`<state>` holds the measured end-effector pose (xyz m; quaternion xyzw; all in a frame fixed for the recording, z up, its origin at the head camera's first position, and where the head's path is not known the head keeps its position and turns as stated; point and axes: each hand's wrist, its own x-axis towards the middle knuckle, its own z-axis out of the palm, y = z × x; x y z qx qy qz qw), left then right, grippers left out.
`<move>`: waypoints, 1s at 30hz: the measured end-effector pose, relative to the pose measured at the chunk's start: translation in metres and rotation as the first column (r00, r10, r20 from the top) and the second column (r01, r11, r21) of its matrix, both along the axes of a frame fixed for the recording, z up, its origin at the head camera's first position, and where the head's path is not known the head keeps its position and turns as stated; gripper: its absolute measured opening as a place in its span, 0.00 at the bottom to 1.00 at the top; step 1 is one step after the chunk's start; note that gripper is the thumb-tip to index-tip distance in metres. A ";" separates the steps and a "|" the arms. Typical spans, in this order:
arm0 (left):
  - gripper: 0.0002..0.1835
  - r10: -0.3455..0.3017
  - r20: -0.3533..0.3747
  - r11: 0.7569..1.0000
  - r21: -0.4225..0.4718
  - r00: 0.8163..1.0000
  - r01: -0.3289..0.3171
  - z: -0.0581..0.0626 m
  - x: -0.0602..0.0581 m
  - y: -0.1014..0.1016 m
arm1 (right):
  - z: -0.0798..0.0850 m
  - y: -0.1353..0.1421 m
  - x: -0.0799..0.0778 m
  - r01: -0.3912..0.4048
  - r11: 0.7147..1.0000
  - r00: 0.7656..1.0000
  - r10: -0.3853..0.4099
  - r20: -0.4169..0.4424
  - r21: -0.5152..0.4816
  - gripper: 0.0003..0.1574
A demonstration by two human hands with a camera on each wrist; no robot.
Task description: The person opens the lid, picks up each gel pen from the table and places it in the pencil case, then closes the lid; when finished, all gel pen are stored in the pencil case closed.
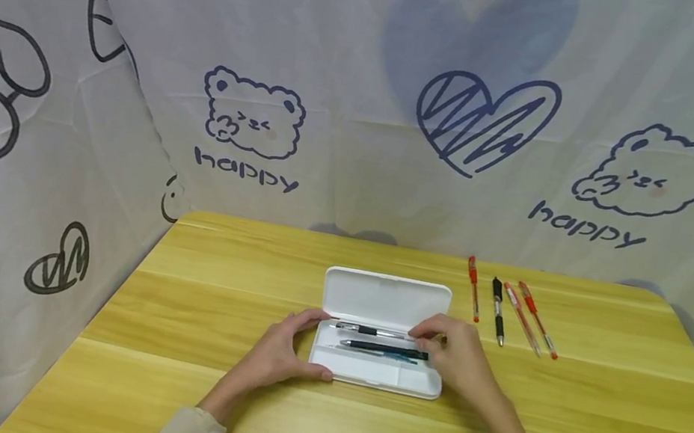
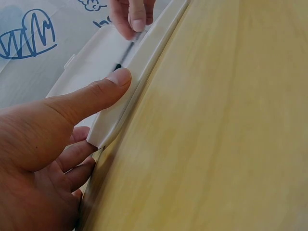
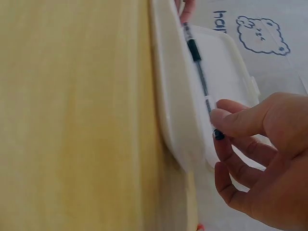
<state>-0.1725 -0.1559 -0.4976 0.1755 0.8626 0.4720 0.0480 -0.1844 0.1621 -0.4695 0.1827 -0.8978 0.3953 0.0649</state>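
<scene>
A white pencil case (image 1: 385, 303) lies on the table, its lid raised toward the back. At the case's left end my left hand (image 1: 280, 350) holds it, thumb at the front edge and fingers toward the back corner. My right hand (image 1: 464, 358) pinches the end of a clear pen with a black grip (image 3: 194, 50) between thumb and fingers, over the back part of the tray. In front of that pen lie a black pen (image 1: 381, 347) and a thin pen with a teal end (image 1: 401, 358). My right fingers hide one end of the held pen.
Right of the case several pens lie on the wooden table (image 1: 208, 278): a red pen (image 1: 474, 288), a black pen (image 1: 498, 311), a pale red pen (image 1: 522, 318) and another red one. White printed cloth (image 1: 341, 170) hangs behind and at the left.
</scene>
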 end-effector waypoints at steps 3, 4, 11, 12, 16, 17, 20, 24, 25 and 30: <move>0.49 0.000 -0.001 1.000 0.005 1.000 0.000 0.000 0.000 0.000 | -0.003 -0.004 -0.001 0.002 0.998 1.000 -0.001 -0.017 0.061 0.11; 0.49 0.000 -0.001 1.000 0.005 1.000 0.000 0.000 0.000 0.000 | -0.003 -0.005 -0.001 0.004 0.997 1.000 -0.002 -0.028 0.075 0.11; 0.48 0.006 -0.003 1.000 -0.004 1.000 -0.006 0.001 -0.001 -0.001 | -0.003 -0.008 -0.002 0.015 0.997 1.000 -0.013 -0.029 0.081 0.11; 0.48 0.006 -0.003 1.000 -0.005 1.000 -0.006 0.001 -0.001 -0.001 | -0.002 -0.009 -0.002 0.017 0.996 1.000 -0.015 -0.025 0.083 0.11; 0.49 0.005 -0.004 1.000 -0.004 1.000 -0.005 0.000 -0.001 -0.001 | -0.002 -0.009 -0.001 0.018 0.997 1.000 -0.016 -0.017 0.080 0.11; 0.49 0.005 -0.004 1.000 -0.006 1.000 -0.005 0.000 -0.001 -0.001 | -0.002 -0.008 -0.001 0.018 0.997 1.000 -0.016 -0.018 0.073 0.11; 0.49 0.005 0.001 1.000 -0.006 1.000 -0.005 -0.001 0.000 -0.001 | 0.001 -0.003 -0.001 0.022 0.999 0.999 -0.021 -0.028 0.040 0.10; 0.49 0.001 0.004 1.000 -0.007 1.000 -0.001 0.000 0.000 0.000 | 0.008 0.012 -0.003 0.056 0.998 0.997 -0.057 -0.057 -0.025 0.10; 0.49 0.000 0.004 1.000 -0.007 1.000 0.000 0.000 0.000 0.000 | 0.011 0.017 -0.004 0.070 0.997 0.995 -0.073 -0.068 -0.034 0.10; 0.49 0.002 0.001 1.000 -0.009 1.000 -0.002 -0.001 0.000 0.000 | 0.020 0.045 -0.008 0.170 0.983 0.979 -0.176 -0.104 -0.065 0.09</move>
